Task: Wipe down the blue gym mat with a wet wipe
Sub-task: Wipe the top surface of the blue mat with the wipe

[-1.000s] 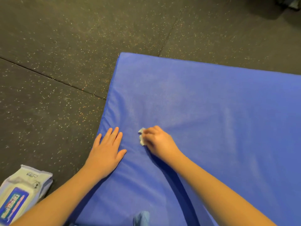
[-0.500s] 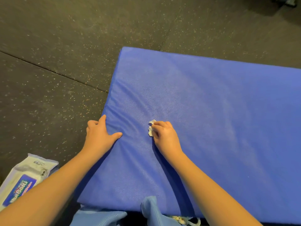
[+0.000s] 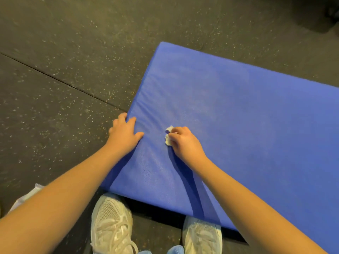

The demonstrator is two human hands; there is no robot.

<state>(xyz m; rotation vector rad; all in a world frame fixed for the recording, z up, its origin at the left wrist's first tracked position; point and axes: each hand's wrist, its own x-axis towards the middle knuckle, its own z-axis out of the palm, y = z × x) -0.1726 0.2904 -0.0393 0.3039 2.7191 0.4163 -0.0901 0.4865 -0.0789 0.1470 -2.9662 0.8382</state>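
1. One blue gym mat [image 3: 238, 125] lies flat on the dark speckled floor [image 3: 64, 43]. Its near corner is just in front of the person's feet, and it runs off the right edge of the view.
2. No print or logo can be made out on the mat's cover.
3. One wet wipe [image 3: 169, 135], white and crumpled into a small wad, sits on the mat's top near the left edge.
4. The right hand [image 3: 185, 143] has its fingers curled round the wipe, grasping it and holding it down against the mat.
5. The left hand [image 3: 124, 133] grasps the mat's left edge. Its fingers are bent over the side and its thumb is spread on the top surface, near the wipe but apart from it.
6. Two white mesh shoes show at the bottom, the left shoe [image 3: 111, 224] and the right shoe [image 3: 202, 235], both on the floor just beside the mat's near edge.
7. One white packet [image 3: 30, 196] peeks out behind the left forearm, with its label hidden.
8. One straight seam [image 3: 55, 79] crosses the floor to the left of the mat
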